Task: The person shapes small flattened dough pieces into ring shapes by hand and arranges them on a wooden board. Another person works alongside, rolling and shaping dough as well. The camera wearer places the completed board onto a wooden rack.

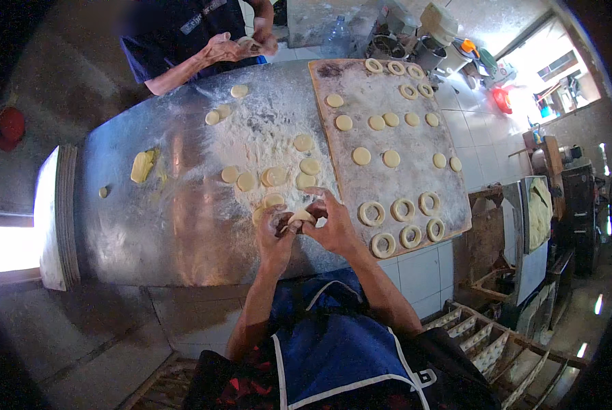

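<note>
Left grip and right grip, fingers curled partway in, hold one small dough piece between them; I see it over the near side of the surface, left of the board carrying dough rings and discs.

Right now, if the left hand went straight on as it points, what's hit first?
Likely the dough round on the table, just beyond the left hand; how high the hand sits above the table is unclear.
</note>
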`<state>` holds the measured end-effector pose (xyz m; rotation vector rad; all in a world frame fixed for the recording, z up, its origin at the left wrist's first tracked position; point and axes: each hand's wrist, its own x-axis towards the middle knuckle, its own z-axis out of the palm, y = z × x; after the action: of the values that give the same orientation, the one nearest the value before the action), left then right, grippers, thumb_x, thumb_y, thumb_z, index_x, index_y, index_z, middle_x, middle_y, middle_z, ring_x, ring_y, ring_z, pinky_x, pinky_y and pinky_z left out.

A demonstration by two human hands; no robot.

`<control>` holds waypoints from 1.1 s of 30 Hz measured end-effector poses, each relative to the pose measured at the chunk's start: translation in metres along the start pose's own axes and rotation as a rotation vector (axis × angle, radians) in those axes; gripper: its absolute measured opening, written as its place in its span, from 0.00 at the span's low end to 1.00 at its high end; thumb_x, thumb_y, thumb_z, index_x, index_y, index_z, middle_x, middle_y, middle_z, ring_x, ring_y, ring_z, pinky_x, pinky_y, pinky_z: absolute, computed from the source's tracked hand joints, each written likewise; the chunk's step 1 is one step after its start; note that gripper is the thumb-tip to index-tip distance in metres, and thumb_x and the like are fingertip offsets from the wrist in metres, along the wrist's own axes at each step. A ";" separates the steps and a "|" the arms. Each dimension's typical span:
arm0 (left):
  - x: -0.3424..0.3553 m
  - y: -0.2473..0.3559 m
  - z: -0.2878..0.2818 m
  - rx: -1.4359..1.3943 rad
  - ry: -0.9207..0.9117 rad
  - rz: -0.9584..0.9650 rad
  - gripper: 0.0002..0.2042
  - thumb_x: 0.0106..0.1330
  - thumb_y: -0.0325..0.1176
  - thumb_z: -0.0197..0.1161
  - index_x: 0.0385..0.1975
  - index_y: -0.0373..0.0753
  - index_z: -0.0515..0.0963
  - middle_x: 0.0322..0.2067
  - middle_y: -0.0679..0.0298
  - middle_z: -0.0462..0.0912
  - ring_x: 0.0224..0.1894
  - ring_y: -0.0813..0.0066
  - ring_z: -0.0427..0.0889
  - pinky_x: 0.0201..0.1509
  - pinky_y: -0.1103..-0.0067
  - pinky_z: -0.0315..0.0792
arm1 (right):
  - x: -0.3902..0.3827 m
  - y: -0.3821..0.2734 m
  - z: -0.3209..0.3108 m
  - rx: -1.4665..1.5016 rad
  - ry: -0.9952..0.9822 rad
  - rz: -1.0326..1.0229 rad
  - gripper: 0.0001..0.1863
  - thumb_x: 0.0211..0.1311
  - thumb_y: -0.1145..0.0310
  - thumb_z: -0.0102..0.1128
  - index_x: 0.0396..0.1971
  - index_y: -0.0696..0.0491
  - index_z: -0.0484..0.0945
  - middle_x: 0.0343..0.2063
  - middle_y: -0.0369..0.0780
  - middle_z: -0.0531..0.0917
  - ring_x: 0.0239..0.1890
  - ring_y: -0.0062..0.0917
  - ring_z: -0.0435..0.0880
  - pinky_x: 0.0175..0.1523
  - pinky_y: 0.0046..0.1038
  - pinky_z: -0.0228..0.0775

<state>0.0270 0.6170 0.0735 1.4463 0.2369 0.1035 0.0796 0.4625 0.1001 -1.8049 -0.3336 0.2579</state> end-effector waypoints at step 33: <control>0.024 -0.042 0.215 0.186 -0.111 0.083 0.16 0.74 0.45 0.40 0.28 0.43 0.66 0.24 0.70 0.65 0.26 0.75 0.70 0.26 0.70 0.65 | -0.046 0.046 -0.133 -0.175 0.485 0.440 0.32 0.72 0.52 0.45 0.13 0.63 0.72 0.11 0.34 0.69 0.17 0.20 0.64 0.24 0.33 0.59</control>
<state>0.0950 0.4086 0.0522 1.6423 0.0974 0.0700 0.0866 0.3152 0.0890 -2.0313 0.3990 0.0888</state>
